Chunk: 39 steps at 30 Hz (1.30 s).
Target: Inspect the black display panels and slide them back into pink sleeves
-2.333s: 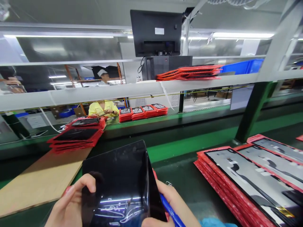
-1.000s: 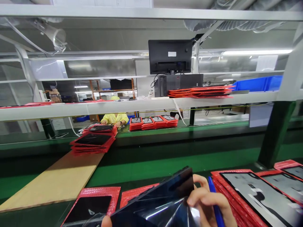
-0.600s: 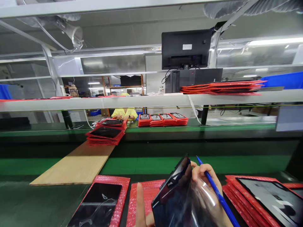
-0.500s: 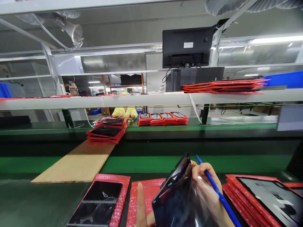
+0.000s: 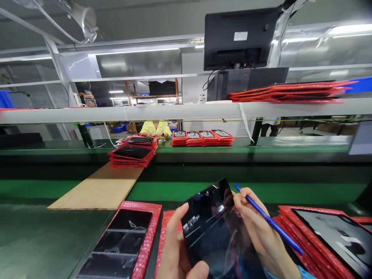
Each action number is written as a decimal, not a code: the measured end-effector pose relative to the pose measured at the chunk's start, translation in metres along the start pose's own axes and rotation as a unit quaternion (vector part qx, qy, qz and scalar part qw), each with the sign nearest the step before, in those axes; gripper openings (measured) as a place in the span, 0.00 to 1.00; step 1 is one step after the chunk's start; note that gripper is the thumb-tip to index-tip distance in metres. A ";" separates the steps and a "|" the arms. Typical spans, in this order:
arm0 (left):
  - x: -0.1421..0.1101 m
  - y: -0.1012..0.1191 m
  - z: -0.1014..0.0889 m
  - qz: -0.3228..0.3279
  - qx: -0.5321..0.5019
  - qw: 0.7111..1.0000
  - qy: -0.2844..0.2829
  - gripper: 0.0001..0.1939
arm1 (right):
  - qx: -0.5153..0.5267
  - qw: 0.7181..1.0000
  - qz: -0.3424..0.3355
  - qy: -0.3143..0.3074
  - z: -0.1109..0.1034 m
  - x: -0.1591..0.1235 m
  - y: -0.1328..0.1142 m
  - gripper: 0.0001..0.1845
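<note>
Blk panel [image 5: 215, 236]: lower ctr, tilted
L hand [image 5: 171, 252]: fingers gripping panel's L edge
R hand [image 5: 258, 230]: fingers hold blue pen [image 5: 270, 220], tips at R edge
Handling: prob. light, stiff, slick, fragile; best held by edges

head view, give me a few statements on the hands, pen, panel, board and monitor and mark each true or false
1. The right hand holds the blue pen. True.
2. The left hand is empty. False: it grips the dark panel.
3. A red stack rests at the far end of the wooden board. True.
4. The monitor has its screen toward the camera. False: its back faces the camera.
5. The seated person in the background wears yellow. True.
</note>
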State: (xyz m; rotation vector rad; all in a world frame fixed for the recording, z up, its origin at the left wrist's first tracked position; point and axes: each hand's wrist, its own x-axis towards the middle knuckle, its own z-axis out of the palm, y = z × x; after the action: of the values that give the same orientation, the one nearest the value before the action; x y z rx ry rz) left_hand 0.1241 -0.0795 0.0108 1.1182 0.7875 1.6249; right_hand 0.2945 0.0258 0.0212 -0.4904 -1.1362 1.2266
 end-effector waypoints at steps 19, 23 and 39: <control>0.023 0.030 0.004 -0.040 -0.254 0.966 0.007 0.36 | 0.239 0.943 0.171 0.157 0.003 0.008 -0.002 0.18; 0.022 0.034 0.004 -0.047 -0.239 0.970 0.010 0.37 | 0.225 0.944 0.182 0.160 -0.001 0.009 0.002 0.19; 0.017 0.023 -0.010 -0.073 -0.046 0.996 0.027 0.52 | -0.099 0.994 0.053 0.007 0.006 -0.022 0.002 0.20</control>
State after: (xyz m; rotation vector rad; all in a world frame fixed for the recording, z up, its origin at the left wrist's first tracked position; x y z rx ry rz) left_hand 0.1049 -0.0706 0.0324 0.9340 0.8023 1.5575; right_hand 0.2900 0.0055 0.0129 -0.7153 -1.2391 1.2066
